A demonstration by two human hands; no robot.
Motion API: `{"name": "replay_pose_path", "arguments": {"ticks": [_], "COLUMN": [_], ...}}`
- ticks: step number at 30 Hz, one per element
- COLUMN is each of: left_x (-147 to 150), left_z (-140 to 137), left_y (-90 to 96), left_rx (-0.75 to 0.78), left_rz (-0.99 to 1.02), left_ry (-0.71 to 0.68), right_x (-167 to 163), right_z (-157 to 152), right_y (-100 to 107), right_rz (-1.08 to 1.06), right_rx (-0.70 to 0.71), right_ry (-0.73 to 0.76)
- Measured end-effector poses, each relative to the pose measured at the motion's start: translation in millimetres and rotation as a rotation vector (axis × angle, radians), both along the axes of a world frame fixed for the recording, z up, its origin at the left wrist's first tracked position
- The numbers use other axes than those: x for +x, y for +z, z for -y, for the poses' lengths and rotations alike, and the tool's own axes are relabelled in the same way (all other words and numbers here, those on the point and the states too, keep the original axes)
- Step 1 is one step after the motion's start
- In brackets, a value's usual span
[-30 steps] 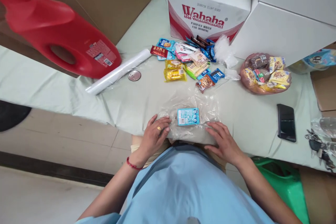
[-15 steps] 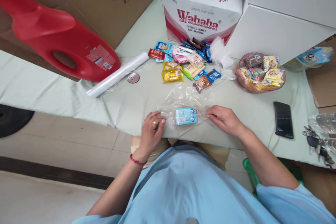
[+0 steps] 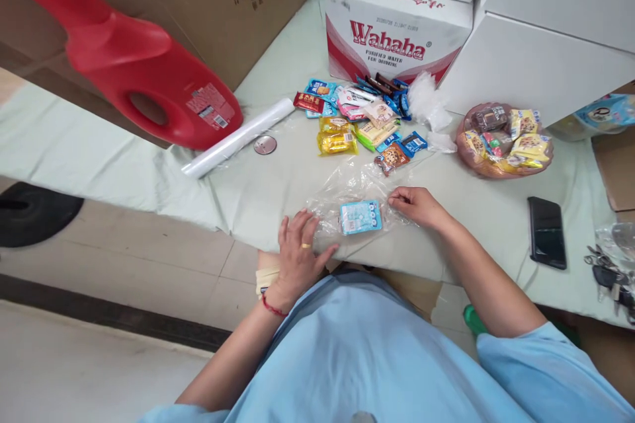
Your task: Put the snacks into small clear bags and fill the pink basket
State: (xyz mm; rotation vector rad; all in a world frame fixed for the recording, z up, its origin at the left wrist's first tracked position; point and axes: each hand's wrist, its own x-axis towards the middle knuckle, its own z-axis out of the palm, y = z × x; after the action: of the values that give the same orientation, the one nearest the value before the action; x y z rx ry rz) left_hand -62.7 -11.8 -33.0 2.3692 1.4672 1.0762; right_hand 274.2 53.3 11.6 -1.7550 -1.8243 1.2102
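Note:
A light-blue printed packet lies flat near the table's front edge, on or inside a clear plastic bag; which of the two I cannot tell. My left hand, with a gold ring and a red bracelet, rests flat at the bag's left side, fingers spread. On the opposite side, my right hand is closed, thumb and fingers pinching the bag's right edge. Behind the bag sits a pile of wrapped snacks, with yellow packets and a brown cookie packet at its front.
A plastic film roll and a round metal disc lie left, before a red jug. Crumpled clear plastic is beside the snacks. Rightward are a snack bowl, a phone and keys. A Wahaba carton stands behind.
My left hand has flattened and spread its fingers at the bag's edge. My right hand has moved slightly away from my body, pinching the bag. The whole view has shifted a little.

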Motion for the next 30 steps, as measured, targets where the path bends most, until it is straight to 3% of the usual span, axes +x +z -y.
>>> {"name": "replay_pose_path", "arguments": {"ticks": [11,16,18,24,30], "left_x": [-6.1,-8.5,-7.6,7.4,2.5], "left_z": [-34.9,-33.0,-28.3,-17.8,-33.6], "left_y": [11.3,10.3,10.1,10.8,17.3], "left_rx": [-0.363,-0.423,-0.405,-0.071,-0.121], "left_rz": [0.366,0.381,0.363,0.157,0.183], "left_ry": [0.035,0.271,0.309,0.106,0.013], "right_x": [11.0,12.1,11.9,11.3,11.4], "right_z": [-7.7,-9.9,-10.6,-11.8,-10.2], "right_y": [-6.7,-1.9,-1.7,-4.3,-3.5], "right_rz": [-0.12,-0.124,-0.132,-0.167,-0.2], "right_rx": [-0.126,-0.142,-0.147,-0.156,-0.173], "right_ry": [0.003,0.022,0.018,-0.003,-0.035]}}
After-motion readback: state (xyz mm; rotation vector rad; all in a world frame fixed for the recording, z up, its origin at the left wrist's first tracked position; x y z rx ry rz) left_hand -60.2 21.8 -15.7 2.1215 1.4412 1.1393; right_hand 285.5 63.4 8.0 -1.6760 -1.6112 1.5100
